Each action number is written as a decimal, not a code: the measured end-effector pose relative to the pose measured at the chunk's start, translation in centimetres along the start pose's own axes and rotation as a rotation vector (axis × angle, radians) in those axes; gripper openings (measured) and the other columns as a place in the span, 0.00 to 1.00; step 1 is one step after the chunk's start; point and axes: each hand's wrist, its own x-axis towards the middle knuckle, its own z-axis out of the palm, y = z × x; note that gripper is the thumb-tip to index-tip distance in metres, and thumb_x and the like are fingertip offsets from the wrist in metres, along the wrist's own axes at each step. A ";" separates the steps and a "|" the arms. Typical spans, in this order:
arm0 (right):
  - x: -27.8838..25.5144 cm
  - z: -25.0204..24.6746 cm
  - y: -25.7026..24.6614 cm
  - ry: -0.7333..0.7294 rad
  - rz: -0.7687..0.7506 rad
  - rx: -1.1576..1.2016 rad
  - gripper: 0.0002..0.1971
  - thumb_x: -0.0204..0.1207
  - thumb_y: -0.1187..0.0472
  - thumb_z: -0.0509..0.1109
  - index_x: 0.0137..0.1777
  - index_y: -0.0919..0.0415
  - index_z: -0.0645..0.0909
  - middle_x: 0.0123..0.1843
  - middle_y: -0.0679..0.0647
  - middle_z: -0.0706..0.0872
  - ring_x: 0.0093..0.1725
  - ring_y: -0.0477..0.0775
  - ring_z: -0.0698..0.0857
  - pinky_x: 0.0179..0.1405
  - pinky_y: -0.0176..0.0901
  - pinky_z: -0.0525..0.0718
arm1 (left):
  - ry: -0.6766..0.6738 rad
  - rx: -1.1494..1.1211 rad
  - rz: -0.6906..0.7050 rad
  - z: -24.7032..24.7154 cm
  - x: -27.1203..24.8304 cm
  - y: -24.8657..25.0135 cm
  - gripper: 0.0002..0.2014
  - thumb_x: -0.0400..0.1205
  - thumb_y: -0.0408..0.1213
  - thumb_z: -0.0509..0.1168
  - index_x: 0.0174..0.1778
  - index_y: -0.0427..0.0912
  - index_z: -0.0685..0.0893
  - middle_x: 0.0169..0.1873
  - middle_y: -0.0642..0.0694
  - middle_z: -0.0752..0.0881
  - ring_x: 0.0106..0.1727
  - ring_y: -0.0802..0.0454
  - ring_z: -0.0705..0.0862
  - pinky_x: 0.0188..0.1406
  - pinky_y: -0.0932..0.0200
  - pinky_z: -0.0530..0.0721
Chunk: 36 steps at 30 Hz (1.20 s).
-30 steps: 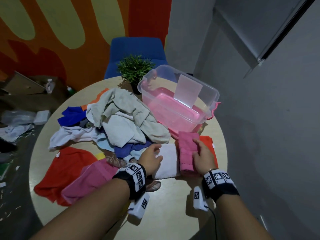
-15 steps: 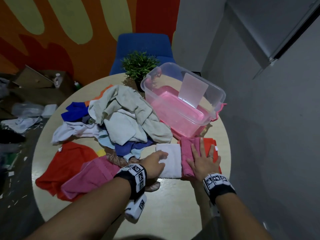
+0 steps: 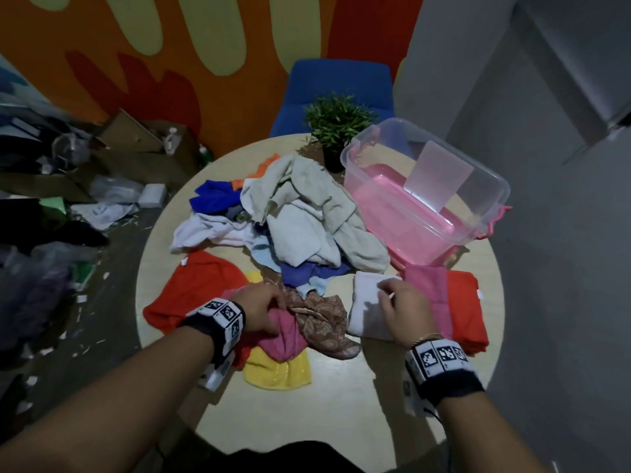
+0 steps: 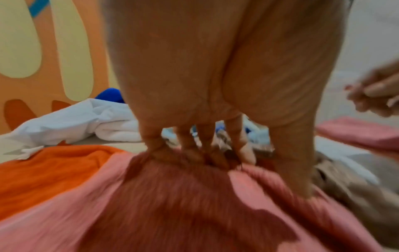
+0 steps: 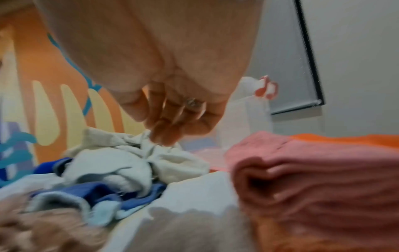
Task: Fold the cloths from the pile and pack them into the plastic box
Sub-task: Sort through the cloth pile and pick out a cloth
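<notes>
My left hand [image 3: 269, 307] grips a bunched pink cloth [image 3: 285, 339] at the table's near side; in the left wrist view its fingers [image 4: 194, 150] curl into the pink cloth [image 4: 172, 204]. My right hand [image 3: 396, 302] hovers over a folded white cloth [image 3: 365, 312], with its fingers [image 5: 172, 126] loosely curled and holding nothing. A folded pink cloth [image 3: 430, 291] and a folded orange-red cloth [image 3: 466, 308] lie to the right of the white one. The clear plastic box [image 3: 478, 165] with a pink base stands at the far right. The cloth pile [image 3: 307, 216] fills the table's middle.
A brown patterned cloth [image 3: 321, 322] and a yellow cloth [image 3: 276, 370] lie by my left hand, with a red cloth [image 3: 194, 288] further left. A potted plant [image 3: 338, 121] and a blue chair [image 3: 338, 83] stand behind the pile. Clutter covers the floor at left.
My left hand left the white cloth, moved left and took hold of the pink cloth. My right hand lifted off the folded pink cloth and shifted left over the white one.
</notes>
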 end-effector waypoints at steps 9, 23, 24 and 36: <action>-3.1 8.0 -7.5 -0.505 -0.172 -0.071 0.14 0.79 0.44 0.64 0.55 0.52 0.82 0.52 0.56 0.89 0.53 0.61 0.86 0.52 0.51 0.84 | 0.113 0.020 0.074 2.7 -1.3 -0.4 0.08 0.79 0.55 0.67 0.53 0.71 0.80 0.59 0.55 0.81 0.68 0.46 0.74 0.66 0.36 0.69; -1.5 0.7 -15.2 0.035 -0.166 0.513 0.15 0.77 0.44 0.65 0.49 0.54 0.84 0.43 0.49 0.87 0.45 0.50 0.86 0.46 0.52 0.85 | 0.448 -0.828 0.389 -9.4 -5.2 1.0 0.19 0.88 0.33 0.61 0.66 0.64 0.73 0.50 0.47 0.81 0.47 0.56 0.81 0.51 0.55 0.77; -1.4 -0.2 -15.8 0.044 -0.190 0.536 0.15 0.76 0.45 0.65 0.50 0.56 0.84 0.44 0.51 0.88 0.46 0.52 0.87 0.46 0.55 0.86 | 0.459 -0.751 0.418 -10.0 -5.6 1.3 0.25 0.85 0.31 0.63 0.68 0.68 0.72 0.60 0.51 0.79 0.59 0.58 0.79 0.61 0.56 0.75; -0.6 -5.2 -18.0 0.130 -0.262 0.657 0.14 0.80 0.60 0.70 0.63 0.50 0.75 0.54 0.46 0.84 0.53 0.46 0.85 0.54 0.47 0.82 | 0.649 -0.348 0.640 -14.6 -7.4 3.1 0.07 0.74 0.48 0.71 0.44 0.57 0.79 0.67 0.66 0.76 0.73 0.55 0.69 0.68 0.46 0.69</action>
